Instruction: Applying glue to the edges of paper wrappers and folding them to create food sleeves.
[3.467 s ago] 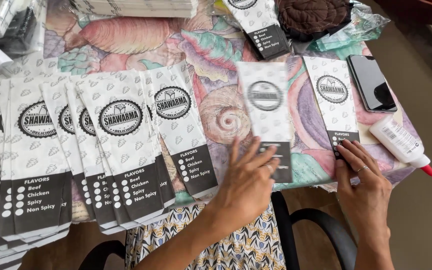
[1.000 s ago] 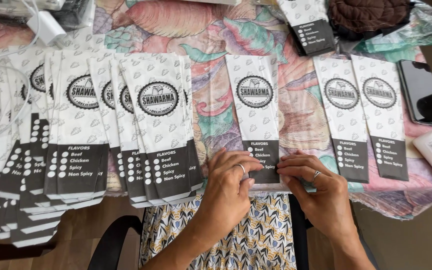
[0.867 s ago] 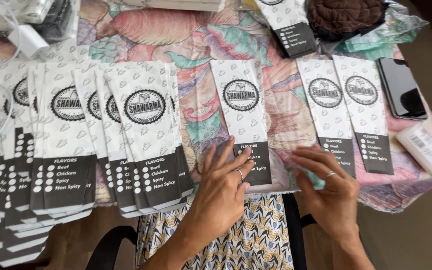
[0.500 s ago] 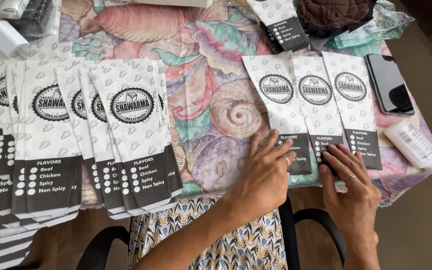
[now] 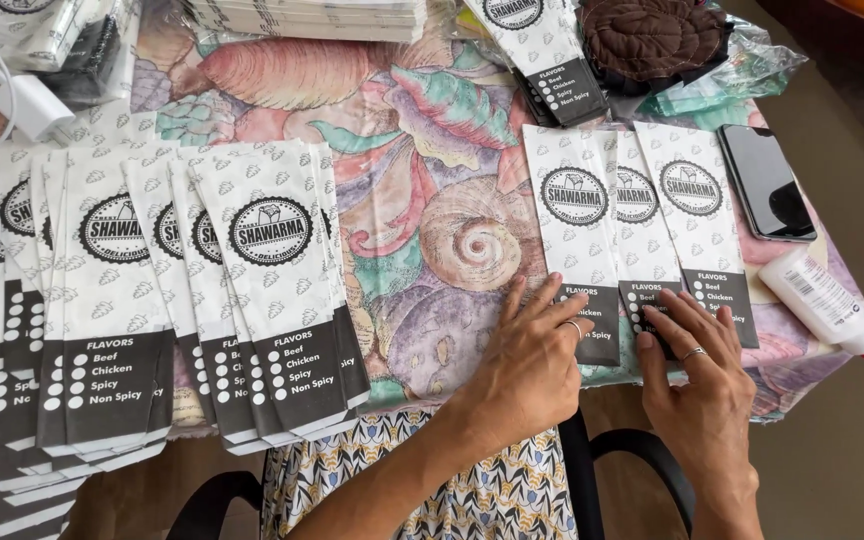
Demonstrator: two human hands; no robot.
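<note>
Three white paper sleeves with round black emblems and black bottom panels lie overlapped side by side near the table's right front edge. My left hand [image 5: 532, 355] lies flat with fingers spread on the black bottom of the leftmost sleeve [image 5: 574, 215]. My right hand [image 5: 697, 370] presses flat on the bottom of the middle sleeve [image 5: 637, 200], next to the rightmost sleeve [image 5: 697, 210]. Neither hand grips anything. A long fanned row of the same sleeves [image 5: 152, 290] covers the table's left half.
A black phone [image 5: 764, 182] and a white glue bottle with a red tip [image 5: 827, 305] lie at the right edge. A brown quilted pad [image 5: 652, 35], another sleeve [image 5: 544, 55], a sleeve stack [image 5: 312, 18] and a white charger [image 5: 27, 105] sit at the back. A floral, shell-patterned cloth [image 5: 432, 180] covers the table.
The sleeve under my left hand slid right until it overlapped the two others. Both hands moved right with it and now press the sleeves' bottoms.
</note>
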